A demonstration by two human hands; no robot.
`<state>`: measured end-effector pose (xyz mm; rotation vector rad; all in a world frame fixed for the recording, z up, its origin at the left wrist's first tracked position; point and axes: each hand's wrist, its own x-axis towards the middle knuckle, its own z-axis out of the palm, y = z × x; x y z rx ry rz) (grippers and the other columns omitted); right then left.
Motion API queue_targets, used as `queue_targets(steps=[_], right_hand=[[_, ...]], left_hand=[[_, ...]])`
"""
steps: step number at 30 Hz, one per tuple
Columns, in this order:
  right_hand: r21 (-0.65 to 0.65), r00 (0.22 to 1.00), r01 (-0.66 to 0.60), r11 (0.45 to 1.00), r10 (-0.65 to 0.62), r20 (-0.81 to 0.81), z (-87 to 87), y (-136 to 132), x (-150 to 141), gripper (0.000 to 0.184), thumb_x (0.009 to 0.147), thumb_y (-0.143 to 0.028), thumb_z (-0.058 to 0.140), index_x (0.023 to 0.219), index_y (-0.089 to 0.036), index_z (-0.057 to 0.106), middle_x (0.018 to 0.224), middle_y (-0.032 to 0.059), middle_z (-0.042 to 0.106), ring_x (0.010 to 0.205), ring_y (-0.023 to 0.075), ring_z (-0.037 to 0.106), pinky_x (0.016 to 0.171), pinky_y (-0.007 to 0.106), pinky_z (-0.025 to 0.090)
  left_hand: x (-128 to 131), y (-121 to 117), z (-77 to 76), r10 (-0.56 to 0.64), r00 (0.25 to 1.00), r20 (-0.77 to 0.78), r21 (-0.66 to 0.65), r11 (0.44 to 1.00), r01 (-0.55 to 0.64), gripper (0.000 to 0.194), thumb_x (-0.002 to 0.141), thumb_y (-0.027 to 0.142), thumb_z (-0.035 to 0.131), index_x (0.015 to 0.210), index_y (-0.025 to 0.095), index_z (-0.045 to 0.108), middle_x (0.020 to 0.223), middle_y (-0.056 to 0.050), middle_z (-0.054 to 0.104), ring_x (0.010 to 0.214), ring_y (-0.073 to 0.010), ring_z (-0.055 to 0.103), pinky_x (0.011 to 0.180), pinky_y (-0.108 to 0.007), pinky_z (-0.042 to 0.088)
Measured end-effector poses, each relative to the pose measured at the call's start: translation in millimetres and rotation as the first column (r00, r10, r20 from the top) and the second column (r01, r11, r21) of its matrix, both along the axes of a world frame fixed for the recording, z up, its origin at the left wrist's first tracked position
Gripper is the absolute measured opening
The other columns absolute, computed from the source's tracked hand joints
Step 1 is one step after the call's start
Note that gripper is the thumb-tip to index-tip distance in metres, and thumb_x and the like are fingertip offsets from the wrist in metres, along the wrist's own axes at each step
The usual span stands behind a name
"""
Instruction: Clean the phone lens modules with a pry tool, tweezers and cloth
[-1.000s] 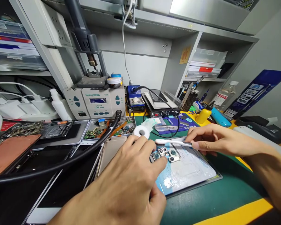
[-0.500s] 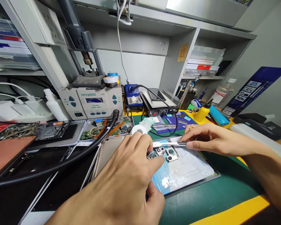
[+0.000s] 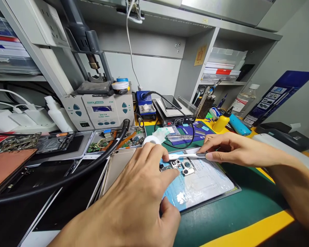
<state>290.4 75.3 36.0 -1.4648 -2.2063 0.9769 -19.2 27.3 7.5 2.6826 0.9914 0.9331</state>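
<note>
My left hand (image 3: pixel 134 199) reaches forward with its fingers stretched out, the fingertips resting on a cluster of small camera modules (image 3: pixel 181 166). These lie at the top of a phone wrapped in clear film (image 3: pixel 203 185) on the green mat. My right hand (image 3: pixel 231 147) pinches a thin white tool (image 3: pixel 182 156), held level with its tip just above the modules. A white tape roll (image 3: pixel 150 140) sits just beyond my left fingers.
A grey hot-air station (image 3: pixel 100 111) stands at the back, its black hose (image 3: pixel 67 175) crossing phone screens and back covers at left. Trays of circuit boards (image 3: pixel 115 139), a blue solder stand (image 3: pixel 144 104), a heating plate (image 3: pixel 173 109), yellow bottle (image 3: pixel 220 123) and tool holder stand behind.
Hands, tool and modules hold the same relation; the whole view has drifted slightly left and up as my head moved.
</note>
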Motion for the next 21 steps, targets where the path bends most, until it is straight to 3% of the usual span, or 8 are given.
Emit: queue_targets(steps=[8, 13, 21], right_hand=[[0.03, 0.999, -0.026, 0.999, 0.025, 0.033, 1.6, 2.9, 1.9, 0.037, 0.087, -0.057, 0.073, 0.104, -0.026, 0.084, 0.088, 0.0065, 0.074, 0.066, 0.0178, 0.06, 0.054, 0.027, 0.048], [-0.007, 0.997, -0.059, 0.998, 0.059, 0.054, 3.0, 1.7, 0.7, 0.038, 0.089, -0.057, 0.071, 0.107, -0.025, 0.082, 0.102, 0.0075, 0.075, 0.082, 0.0213, 0.066, 0.066, 0.028, 0.053], [-0.001, 0.997, -0.058, 0.998, 0.058, 0.048, 6.1, -0.1, -0.9, 0.04, 0.09, -0.058, 0.07, 0.106, -0.024, 0.082, 0.098, 0.007, 0.075, 0.077, 0.0191, 0.063, 0.064, 0.028, 0.05]], left_hand=[[-2.3, 1.2, -1.0, -0.006, 1.0, -0.012, -0.019, 1.0, 0.006, 0.047, 0.064, 0.011, 0.06, 0.106, 0.025, 0.076, 0.11, -0.011, 0.058, 0.105, -0.0296, 0.056, 0.085, -0.043, 0.061], [-4.1, -1.0, 0.4, -0.032, 0.999, -0.034, -0.109, 0.994, 0.028, 0.049, 0.064, 0.011, 0.06, 0.109, 0.024, 0.076, 0.114, -0.01, 0.055, 0.11, -0.03, 0.054, 0.09, -0.045, 0.059], [-3.4, 1.6, 4.7, -0.039, 0.998, -0.051, -0.193, 0.981, 0.029, 0.053, 0.065, 0.01, 0.059, 0.114, 0.023, 0.075, 0.115, -0.011, 0.051, 0.113, -0.0308, 0.051, 0.094, -0.048, 0.056]])
